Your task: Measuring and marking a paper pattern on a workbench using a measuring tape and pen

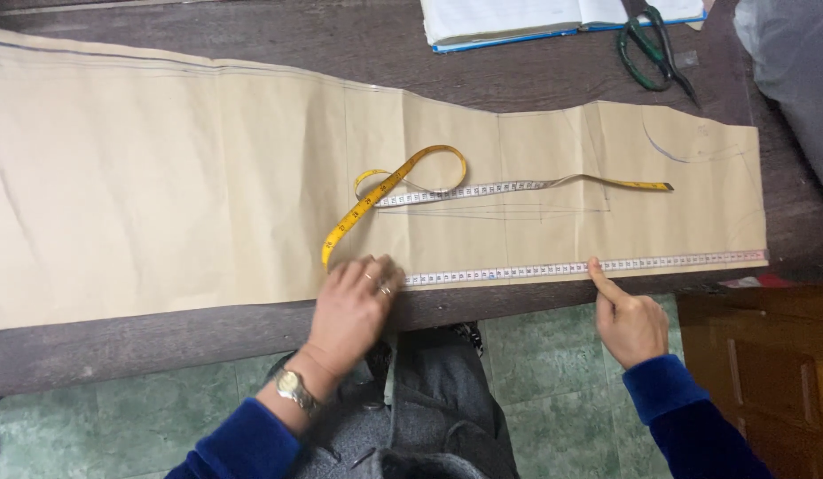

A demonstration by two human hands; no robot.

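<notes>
Nearest the body, along the front edge of the dark wooden tabletop (163, 350), the left hand (354, 310) lies flat, fingers (376, 270) spread and gripping nothing, pressing down one stretch of the measuring tape (518, 269). The right hand (631, 324) is curled, only its forefinger extended, tip pinning the same tape against the lower border of the brown pattern paper (163, 177). Farther back the tape's slack loops and trails across the paper. Beyond, green-handled scissors (649, 49) lie beside an open book (518, 18).
</notes>
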